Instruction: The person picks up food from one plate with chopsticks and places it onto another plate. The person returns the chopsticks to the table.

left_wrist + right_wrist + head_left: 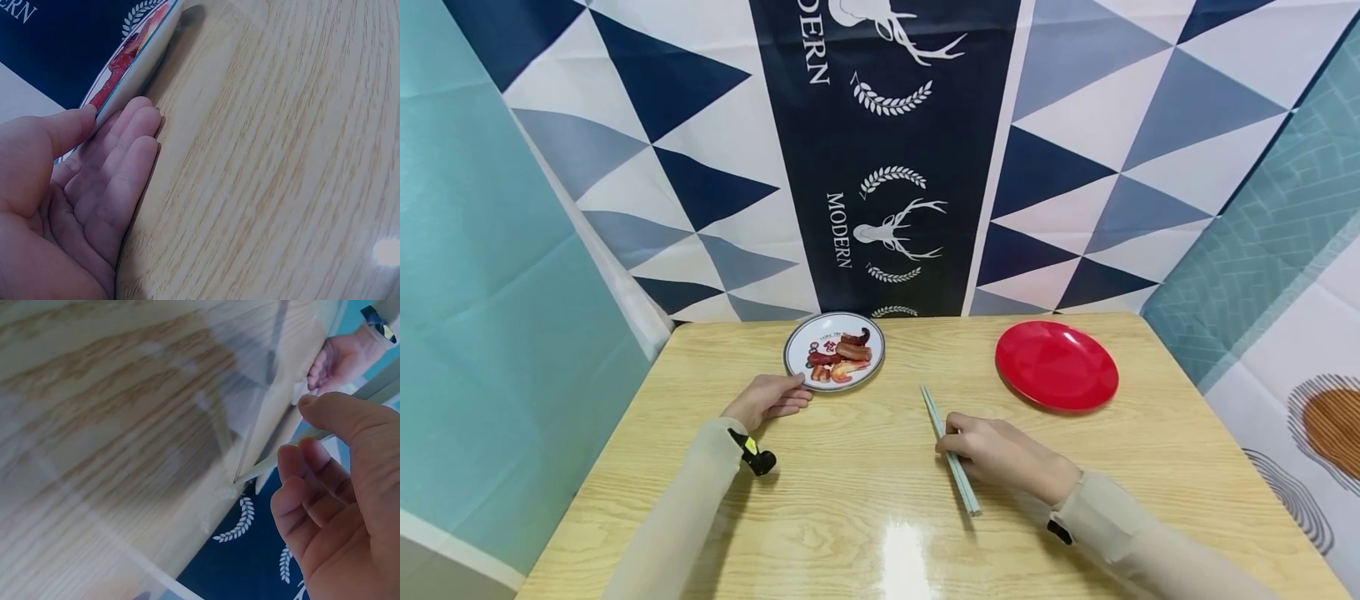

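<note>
Near the back edge of the table, my left hand (pixel 771 398) grips the front left rim of a white plate (pixel 800 343). In the left wrist view the thumb lies on top of the rim and the fingers reach under the plate's outer side (pixel 145 74). Several pieces of meat (pixel 853 352) and a shrimp (pixel 847 370) lie on that plate. My right hand (pixel 996 446) pinches a pair of pale green chopsticks (pixel 966 489) between thumb and fingers, over the table's middle right. Their thin tips point away from me, toward the back edge.
A red plate (pixel 1056 367) lies at the back right of the wooden table (pixel 850 475). A patterned cloth (pixel 895 150) with deer heads hangs behind the back edge. Teal covering (pixel 497 275) stands along the left side.
</note>
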A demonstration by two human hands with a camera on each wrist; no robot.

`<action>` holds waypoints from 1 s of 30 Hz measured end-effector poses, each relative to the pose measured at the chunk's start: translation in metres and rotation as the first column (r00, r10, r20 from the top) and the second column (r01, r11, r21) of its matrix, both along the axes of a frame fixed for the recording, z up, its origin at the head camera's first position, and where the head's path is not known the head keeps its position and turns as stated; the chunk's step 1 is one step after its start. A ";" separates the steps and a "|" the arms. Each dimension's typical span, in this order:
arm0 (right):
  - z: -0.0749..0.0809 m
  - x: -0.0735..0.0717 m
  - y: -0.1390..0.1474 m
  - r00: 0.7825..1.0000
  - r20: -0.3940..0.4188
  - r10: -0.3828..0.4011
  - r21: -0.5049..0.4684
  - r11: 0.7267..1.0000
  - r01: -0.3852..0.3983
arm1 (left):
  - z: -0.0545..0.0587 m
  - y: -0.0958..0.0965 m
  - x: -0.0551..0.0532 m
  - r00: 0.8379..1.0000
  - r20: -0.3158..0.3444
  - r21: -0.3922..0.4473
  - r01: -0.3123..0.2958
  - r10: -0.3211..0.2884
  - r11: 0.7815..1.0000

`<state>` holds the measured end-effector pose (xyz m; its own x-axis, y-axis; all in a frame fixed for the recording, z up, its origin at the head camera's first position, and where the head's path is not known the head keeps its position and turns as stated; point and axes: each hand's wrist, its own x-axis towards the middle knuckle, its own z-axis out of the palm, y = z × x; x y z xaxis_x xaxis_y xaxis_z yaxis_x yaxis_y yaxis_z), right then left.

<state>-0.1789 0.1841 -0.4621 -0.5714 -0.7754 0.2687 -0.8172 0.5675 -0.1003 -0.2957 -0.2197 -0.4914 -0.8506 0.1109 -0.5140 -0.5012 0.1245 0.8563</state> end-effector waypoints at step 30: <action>-0.009 -0.005 -0.004 0.981 0.190 -0.036 0.019 0.999 0.033 | -0.003 -0.002 -0.002 1.000 -0.008 0.011 0.007 -0.007 1.000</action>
<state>-0.1836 0.1801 -0.4713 -0.6371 -0.7578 0.1410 -0.7643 0.5974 -0.2429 -0.2976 -0.2215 -0.4940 -0.8540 0.1228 -0.5056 -0.4933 0.1181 0.8618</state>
